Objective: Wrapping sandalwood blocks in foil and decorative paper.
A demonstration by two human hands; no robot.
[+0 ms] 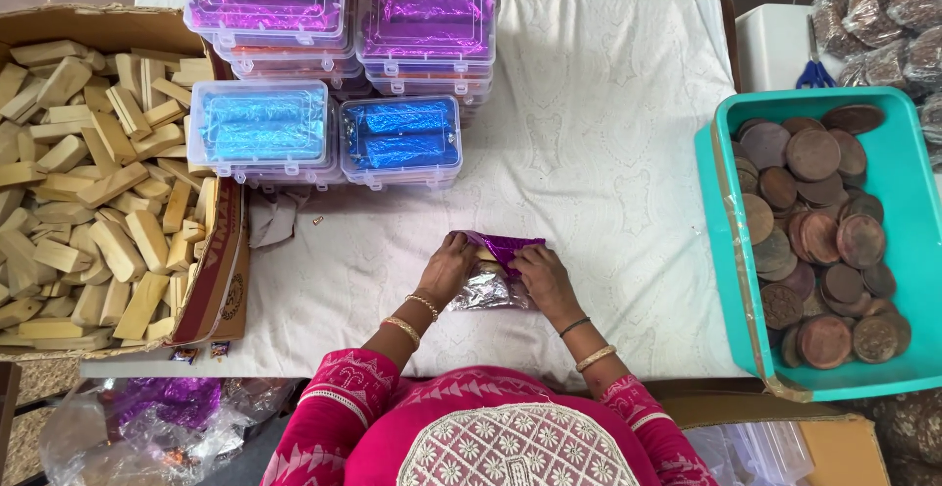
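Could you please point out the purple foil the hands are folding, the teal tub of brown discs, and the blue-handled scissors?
purple foil (505, 246), head view, on the shiny top fold between the hands.
teal tub (908, 187), head view, on its bare inner floor at the right.
blue-handled scissors (814, 74), head view, on the handle loops.

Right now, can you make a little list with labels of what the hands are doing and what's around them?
Left hand: pressing purple foil
Right hand: folding same foil
Under hands: silver wrapper
Surface: white cloth
Left side: cardboard box of tan blocks
Behind: stacked clear boxes holding blue and purple foil
Right side: teal tub of brown discs
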